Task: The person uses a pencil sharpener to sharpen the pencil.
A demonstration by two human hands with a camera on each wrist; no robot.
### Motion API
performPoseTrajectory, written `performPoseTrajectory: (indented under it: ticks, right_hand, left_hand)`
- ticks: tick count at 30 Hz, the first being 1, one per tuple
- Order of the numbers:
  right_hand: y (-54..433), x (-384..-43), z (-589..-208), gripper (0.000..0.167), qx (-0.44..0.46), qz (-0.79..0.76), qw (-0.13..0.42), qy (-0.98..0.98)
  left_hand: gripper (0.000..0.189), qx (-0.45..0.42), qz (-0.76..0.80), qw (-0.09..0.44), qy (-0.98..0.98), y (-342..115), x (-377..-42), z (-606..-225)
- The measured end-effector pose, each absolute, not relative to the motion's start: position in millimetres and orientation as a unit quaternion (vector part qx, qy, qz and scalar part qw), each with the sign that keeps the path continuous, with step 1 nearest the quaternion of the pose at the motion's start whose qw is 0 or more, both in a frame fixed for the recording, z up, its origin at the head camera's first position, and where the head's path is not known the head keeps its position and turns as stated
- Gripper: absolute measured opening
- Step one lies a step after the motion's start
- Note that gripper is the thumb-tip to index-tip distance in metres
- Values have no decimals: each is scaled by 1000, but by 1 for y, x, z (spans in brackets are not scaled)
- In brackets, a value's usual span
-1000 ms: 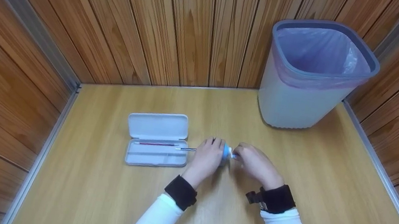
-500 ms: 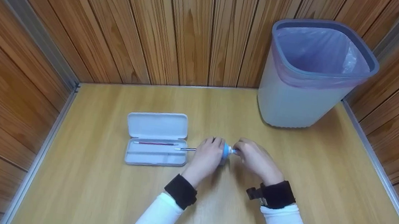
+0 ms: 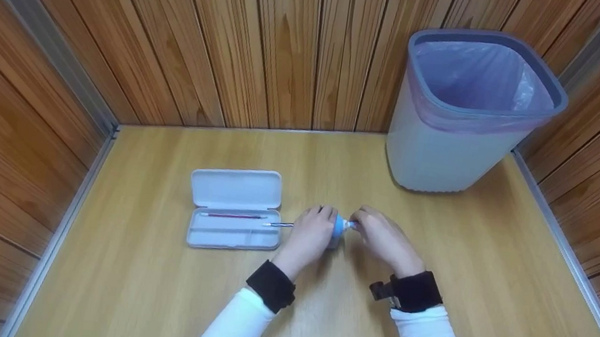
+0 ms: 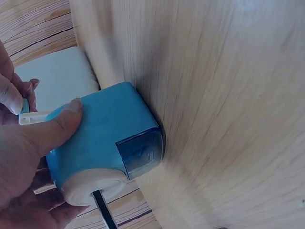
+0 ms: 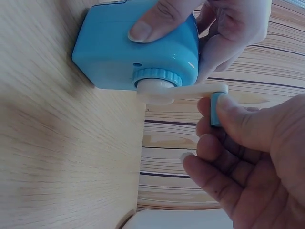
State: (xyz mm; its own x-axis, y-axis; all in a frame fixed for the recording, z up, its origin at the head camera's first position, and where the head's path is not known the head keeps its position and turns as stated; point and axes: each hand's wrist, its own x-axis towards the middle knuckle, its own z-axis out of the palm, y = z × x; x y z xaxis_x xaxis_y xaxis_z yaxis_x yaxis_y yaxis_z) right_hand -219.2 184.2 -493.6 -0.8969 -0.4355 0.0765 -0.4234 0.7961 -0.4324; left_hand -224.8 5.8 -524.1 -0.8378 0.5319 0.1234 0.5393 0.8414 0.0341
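My left hand (image 3: 313,234) grips a blue hand-crank pencil sharpener (image 4: 107,114) on the table, its thumb across the body and its fingers on the far side. A dark pencil (image 4: 106,210) sticks out of the white round opening at the sharpener's left end; in the head view it reaches over the pencil case. On the other end is a white crank arm (image 5: 195,91). Its small blue knob (image 5: 216,109) is pinched between thumb and finger of my right hand (image 3: 388,241). The pencil's tip inside the sharpener is hidden.
The grey pencil case (image 3: 227,238) lies with its lid up, left of my left hand, and holds a red pencil (image 3: 234,216). A lined waste bin (image 3: 440,158) stands at the back right. Wood-panelled walls (image 3: 293,46) enclose the table.
My right hand has shifted slightly away from me, turning the crank knob with it. My left hand stays on the sharpener, and the pencil keeps its place.
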Motion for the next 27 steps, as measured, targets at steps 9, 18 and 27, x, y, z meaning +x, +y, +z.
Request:
performPoseTrajectory:
  ticks: [9, 18, 27]
  right_hand:
    - [183, -227, -493, 17, -213, -234, 26, 948]
    - [182, -233, -491, 17, -203, -241, 19, 949]
    - [178, -241, -489, 19, -176, -252, 32, 951]
  left_hand:
    - [46, -281, -33, 59, -957, 5, -225, -524]
    - [44, -278, -34, 84, -956, 6, -225, -526]
    - [46, -277, -54, 49, -958, 4, -225, -524]
